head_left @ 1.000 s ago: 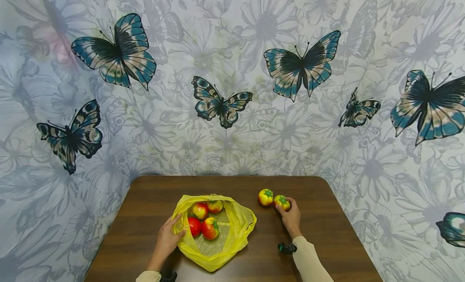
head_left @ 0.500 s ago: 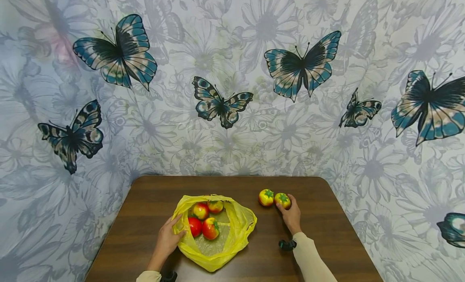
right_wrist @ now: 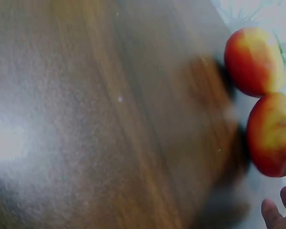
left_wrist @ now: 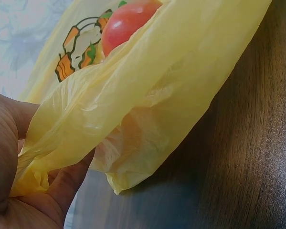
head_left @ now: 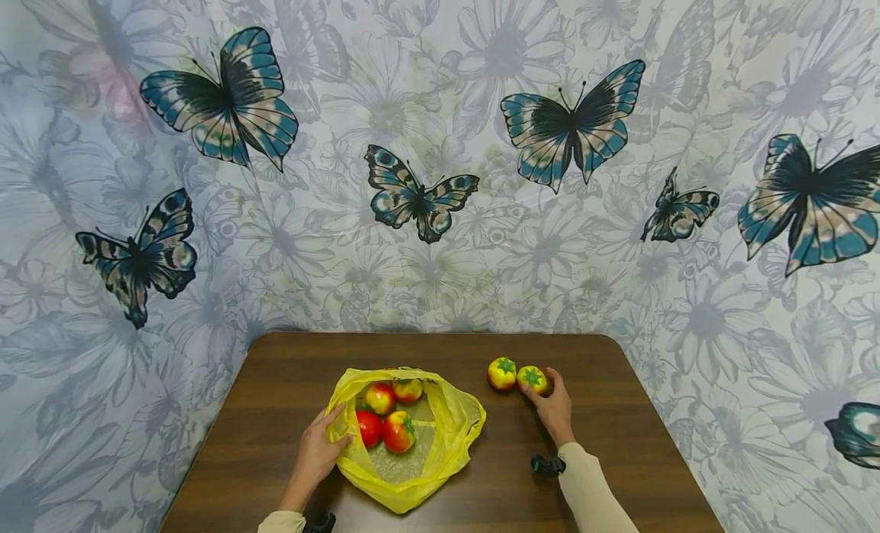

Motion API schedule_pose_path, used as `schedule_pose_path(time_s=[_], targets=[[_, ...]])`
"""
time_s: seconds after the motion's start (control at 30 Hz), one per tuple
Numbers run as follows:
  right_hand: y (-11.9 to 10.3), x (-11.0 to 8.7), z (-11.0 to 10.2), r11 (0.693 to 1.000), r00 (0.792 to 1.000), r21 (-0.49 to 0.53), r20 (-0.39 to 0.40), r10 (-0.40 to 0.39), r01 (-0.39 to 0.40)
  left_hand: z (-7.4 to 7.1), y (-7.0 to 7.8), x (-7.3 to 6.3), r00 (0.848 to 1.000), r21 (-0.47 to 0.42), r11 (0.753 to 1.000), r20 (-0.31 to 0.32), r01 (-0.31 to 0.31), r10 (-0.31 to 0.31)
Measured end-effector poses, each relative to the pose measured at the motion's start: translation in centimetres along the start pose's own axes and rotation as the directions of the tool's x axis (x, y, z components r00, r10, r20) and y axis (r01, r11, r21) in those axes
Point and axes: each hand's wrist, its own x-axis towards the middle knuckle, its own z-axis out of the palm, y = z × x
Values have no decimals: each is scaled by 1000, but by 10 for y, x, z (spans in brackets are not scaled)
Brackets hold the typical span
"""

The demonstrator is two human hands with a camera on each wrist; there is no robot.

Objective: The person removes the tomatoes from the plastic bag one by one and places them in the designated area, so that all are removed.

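My left hand (head_left: 317,450) grips the left rim of a yellow plastic bag (head_left: 450,472); in the left wrist view the bag's edge (left_wrist: 61,143) is bunched between thumb and fingers. Inside the wide-mouthed bag lie several red-and-yellow tomatoes, among them a tomato (head_left: 398,431) with its green top showing. Over at the right my right hand (head_left: 555,412) holds a yellow-and-red tomato (head_left: 532,379), its thumb and fingers around the near and right sides. Close on the left of it sits another tomato (head_left: 501,373). Both also appear at the edge of the right wrist view.
Everything lies on a brown wooden table (head_left: 591,357) with rounded far corners. Behind it rises a wall (head_left: 440,289) printed with flowers and butterflies. Dark bands circle both wrists.
The right hand stays at the same tomato, whose green top has turned a little more upward; the wrist has shifted slightly right. The left hand and bag have not moved.
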Motion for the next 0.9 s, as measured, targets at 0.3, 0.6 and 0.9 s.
schedule_pose_path(time_s=[0.3, 0.6, 0.9], targets=[[-23, -3, -8, 997, 996, 33, -59, -74, 76, -1, 2, 0, 1000, -18, 1000, 7, 9, -9], [-57, -11, -11, 980, 983, 118, -108, -147, 159, 1, 2, 0, 999, -25, 999, 29, 26, -26], [-84, -28, -15, 964, 977, 177, -109, -182, 199, 1, 3, -1, 1000, -15, 1000, 11, -1, 1]])
